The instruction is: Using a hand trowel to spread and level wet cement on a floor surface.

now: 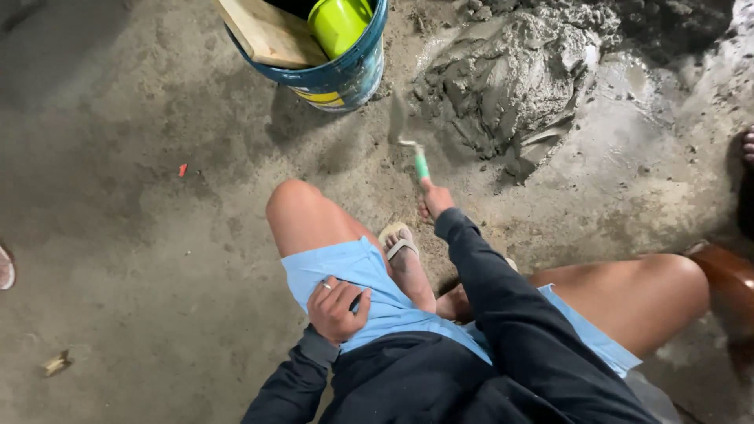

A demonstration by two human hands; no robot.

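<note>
The trowel [408, 145] sits just above the frame's centre, its grey blade upright against the floor at the left foot of the mortar heap [510, 78], which fills the upper middle. I'd judge the step is best done by keeping the blade low and angled into the heap's base (the mix looks wet and heavy), taking a modest load rather than a heaped one. My right hand [436, 198] has its fingers wrapped tight round the green handle, arm stretched forward between the knees. My left hand [338, 308] rests on the left thigh, lower centre, fingers curled loosely together on the blue shorts [345, 267], holding nothing. A blue bucket [345, 74] stands at the top, left of the heap.
</note>
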